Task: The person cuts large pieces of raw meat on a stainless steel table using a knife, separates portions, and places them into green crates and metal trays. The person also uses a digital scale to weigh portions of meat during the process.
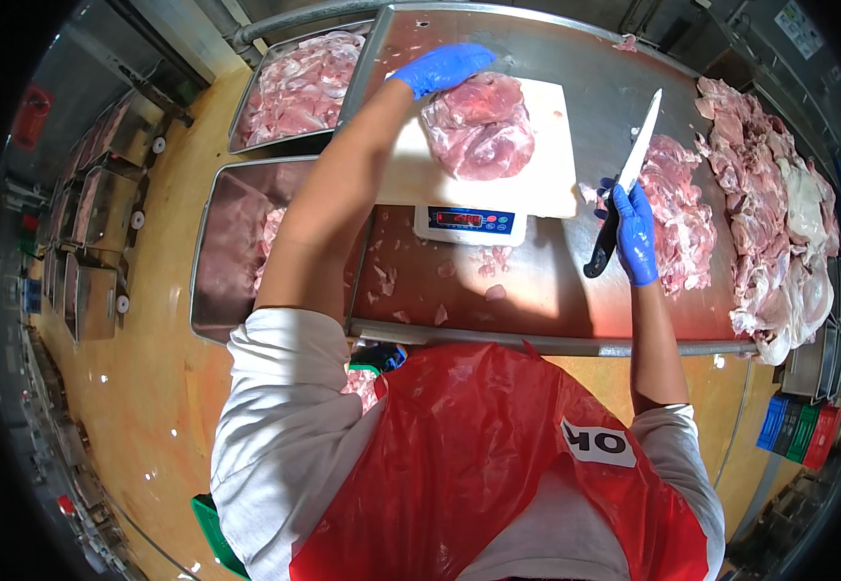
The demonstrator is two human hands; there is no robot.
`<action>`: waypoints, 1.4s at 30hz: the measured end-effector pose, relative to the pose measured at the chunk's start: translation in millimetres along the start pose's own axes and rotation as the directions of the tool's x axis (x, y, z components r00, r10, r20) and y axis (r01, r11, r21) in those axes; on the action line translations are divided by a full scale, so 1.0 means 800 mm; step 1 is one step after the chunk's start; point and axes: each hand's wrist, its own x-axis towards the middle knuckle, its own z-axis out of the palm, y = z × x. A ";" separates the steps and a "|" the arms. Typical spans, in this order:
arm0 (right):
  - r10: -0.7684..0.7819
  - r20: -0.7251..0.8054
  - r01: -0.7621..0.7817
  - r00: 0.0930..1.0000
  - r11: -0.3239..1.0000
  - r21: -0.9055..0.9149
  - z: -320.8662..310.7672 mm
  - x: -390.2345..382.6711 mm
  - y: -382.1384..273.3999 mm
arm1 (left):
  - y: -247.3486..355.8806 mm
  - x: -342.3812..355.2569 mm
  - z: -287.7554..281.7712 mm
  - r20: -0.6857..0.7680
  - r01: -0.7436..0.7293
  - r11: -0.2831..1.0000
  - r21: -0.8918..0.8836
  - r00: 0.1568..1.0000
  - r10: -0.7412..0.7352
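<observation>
- Raw meat, one big pink slab (480,126), lies on the white cutting board (551,165), which sits on top of a digital scale (470,224) on the steel table (546,290).
- Left hand (443,67), in a blue glove, lies flat on the far left edge of the slab, fingers spread over it rather than closed round it.
- Right hand (634,232), also blue-gloved, is clamped round the black handle of a boning knife (626,186); the pale blade points up and away, clear of the board and just beside a mound of trimmed meat (682,218).
- Small scraps (486,259) are scattered on the table in front of the scale.
- Further right, a long heap of pale meat and fat (779,223) runs along the table's end.
- To the left, two steel trays stand beside the table: the far tray (295,87) is full of pink cuts, the near tray (227,252) is partly hidden by the left forearm.
- A red apron (469,455) covers the person's front, over a grey shirt.
- Coloured crates (798,426) are stacked on the floor at the right.
</observation>
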 end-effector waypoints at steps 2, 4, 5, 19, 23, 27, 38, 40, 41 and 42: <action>-0.016 -0.006 0.015 1.000 0.999 -0.037 0.000 -0.005 0.001 | -0.010 0.001 -0.012 -0.056 -0.023 0.998 0.060 0.998 0.027; -0.014 -0.002 0.013 1.000 0.999 -0.047 -0.001 -0.009 0.003 | -0.011 0.003 -0.027 -0.066 -0.001 0.996 0.092 0.998 0.007; -0.004 0.007 0.004 1.000 0.999 -0.039 -0.002 -0.010 0.005 | -0.012 0.002 -0.034 -0.056 -0.012 0.994 0.112 0.998 0.018; 0.010 -0.014 -0.010 1.000 1.000 0.007 0.010 -0.016 0.014 | 0.004 -0.035 -0.059 0.064 0.118 0.993 0.005 0.991 -0.118; 0.022 -0.008 -0.022 1.000 0.999 0.026 0.010 -0.017 0.021 | 0.002 -0.052 -0.063 0.093 0.183 0.979 -0.084 0.980 -0.176; 0.023 0.023 -0.023 0.999 1.000 0.004 0.018 -0.018 0.018 | 0.020 -0.067 -0.042 0.181 0.261 0.950 -0.174 0.956 -0.230; -0.053 0.053 0.062 0.997 0.980 -0.190 0.052 -0.037 0.056 | 0.064 -0.066 -0.017 0.274 -0.026 0.999 -0.028 0.961 0.033; -0.034 0.084 0.055 0.996 0.963 -0.265 0.073 -0.050 0.031 | 0.057 -0.066 -0.011 0.190 0.029 0.999 -0.016 0.981 -0.026; -0.020 0.115 0.049 0.993 0.966 -0.253 0.080 -0.050 0.030 | 0.051 -0.070 -0.006 0.107 0.021 0.999 -0.042 0.994 -0.016; -0.006 0.135 0.038 0.991 0.971 -0.237 0.088 -0.052 0.026 | 0.050 -0.073 0.000 0.032 0.002 0.998 -0.066 0.999 0.000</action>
